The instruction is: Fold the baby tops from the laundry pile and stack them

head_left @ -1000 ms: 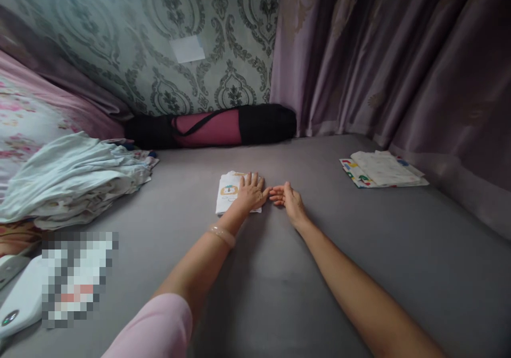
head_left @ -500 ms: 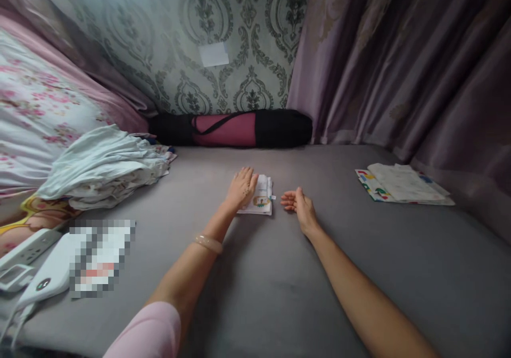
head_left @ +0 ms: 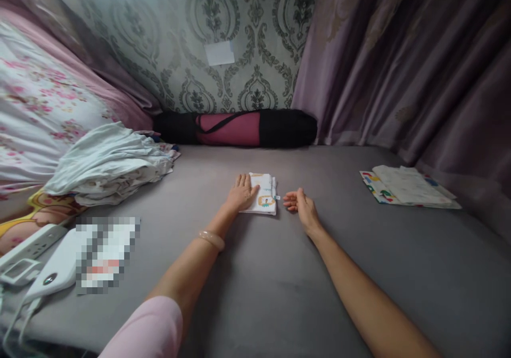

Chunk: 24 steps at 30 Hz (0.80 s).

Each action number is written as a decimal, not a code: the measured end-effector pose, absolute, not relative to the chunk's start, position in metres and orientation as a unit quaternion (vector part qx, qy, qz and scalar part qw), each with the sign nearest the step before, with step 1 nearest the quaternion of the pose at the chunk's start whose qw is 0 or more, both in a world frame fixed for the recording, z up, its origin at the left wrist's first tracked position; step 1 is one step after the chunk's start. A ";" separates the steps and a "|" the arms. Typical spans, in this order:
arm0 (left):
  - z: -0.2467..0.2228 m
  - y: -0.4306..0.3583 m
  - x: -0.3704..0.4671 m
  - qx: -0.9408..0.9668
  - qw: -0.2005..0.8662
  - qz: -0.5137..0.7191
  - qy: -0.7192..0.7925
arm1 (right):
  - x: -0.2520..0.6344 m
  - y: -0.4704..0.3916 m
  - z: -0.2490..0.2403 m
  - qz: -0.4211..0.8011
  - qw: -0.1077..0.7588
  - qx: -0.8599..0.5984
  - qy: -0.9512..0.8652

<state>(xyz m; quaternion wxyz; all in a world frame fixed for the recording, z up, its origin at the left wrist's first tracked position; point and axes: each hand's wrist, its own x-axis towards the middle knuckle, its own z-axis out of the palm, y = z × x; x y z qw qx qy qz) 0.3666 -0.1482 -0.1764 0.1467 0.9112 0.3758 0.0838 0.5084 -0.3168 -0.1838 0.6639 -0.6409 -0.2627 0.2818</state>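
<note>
A small folded white cloth (head_left: 265, 194) with a printed orange and teal pattern lies on the grey bed sheet (head_left: 275, 278). My left hand (head_left: 241, 193) rests flat on its left part, fingers stretched out and pointing away from me, covering that side. A little tag sticks out from the cloth's right edge. Just right of the tag, and apart from the cloth, my right hand (head_left: 301, 207) is held on its side with fingers loosely curved and thumb up; nothing is in it.
On the right lies another stack of folded cloth (head_left: 411, 185) with a colourful border. Crumpled pale clothes (head_left: 112, 158) are heaped at left, behind a power strip (head_left: 34, 246) and a white device (head_left: 59, 267) with cables. A black and pink bag (head_left: 229, 129) lies along the wall.
My left hand has slid slightly toward me over the cloth, showing more of its print. My right hand stays nearly the same. The whole view has shifted a little.
</note>
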 end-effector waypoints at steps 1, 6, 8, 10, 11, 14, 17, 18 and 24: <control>-0.176 -0.145 0.364 0.906 0.172 0.098 0.375 | 0.509 -0.317 -0.184 0.282 0.665 -0.639 -0.266; -0.174 -0.132 0.348 0.851 0.288 0.189 0.396 | 0.510 -0.319 -0.185 0.283 0.667 -0.634 -0.271; -0.175 -0.129 0.342 0.846 0.294 0.206 0.395 | 0.510 -0.319 -0.186 0.279 0.662 -0.638 -0.276; -0.177 -0.128 0.338 0.850 0.287 0.216 0.386 | 0.510 -0.318 -0.187 0.275 0.656 -0.643 -0.284; -0.179 -0.129 0.337 0.853 0.282 0.220 0.380 | 0.510 -0.318 -0.187 0.275 0.652 -0.645 -0.288; -0.183 -0.132 0.333 0.860 0.278 0.224 0.365 | 0.510 -0.319 -0.189 0.272 0.641 -0.651 -0.301; -0.185 -0.135 0.328 0.856 0.297 0.226 0.359 | 0.509 -0.321 -0.187 0.273 0.626 -0.663 -0.307; -0.185 -0.136 0.326 0.851 0.306 0.231 0.358 | 0.510 -0.321 -0.185 0.277 0.617 -0.670 -0.305; -0.187 -0.137 0.319 0.800 0.353 0.299 0.383 | 0.510 -0.305 -0.158 0.289 0.463 -0.762 -0.349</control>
